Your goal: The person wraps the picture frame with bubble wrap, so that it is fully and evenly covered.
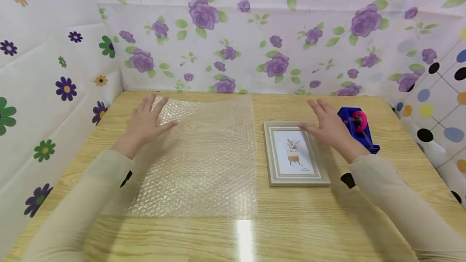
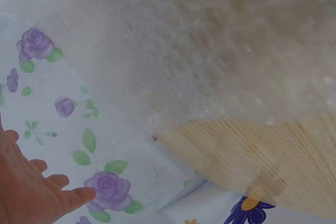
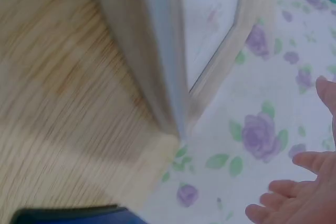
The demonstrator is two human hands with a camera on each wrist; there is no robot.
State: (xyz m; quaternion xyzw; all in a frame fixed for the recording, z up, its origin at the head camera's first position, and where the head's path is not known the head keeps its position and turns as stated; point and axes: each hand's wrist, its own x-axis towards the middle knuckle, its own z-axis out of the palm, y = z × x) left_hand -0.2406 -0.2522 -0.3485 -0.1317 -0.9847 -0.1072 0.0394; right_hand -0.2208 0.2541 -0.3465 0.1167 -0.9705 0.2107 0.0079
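Observation:
A clear sheet of bubble wrap lies flat on the left half of the table; it also fills the upper part of the left wrist view. Over its far left part hovers my left hand, fingers spread and holding nothing. To the right of the sheet lies a picture frame, face up, showing a potted-plant print. My right hand is above the frame's upper right side, thumb over its top edge, fingers extended with nothing in them. A blue tape dispenser with a pink core stands just beyond the right hand, partly hidden by it.
The wooden table reaches back to a wall covering with purple flowers. Patterned sheets also hang at the left and right sides. Dark straps show under both wrists.

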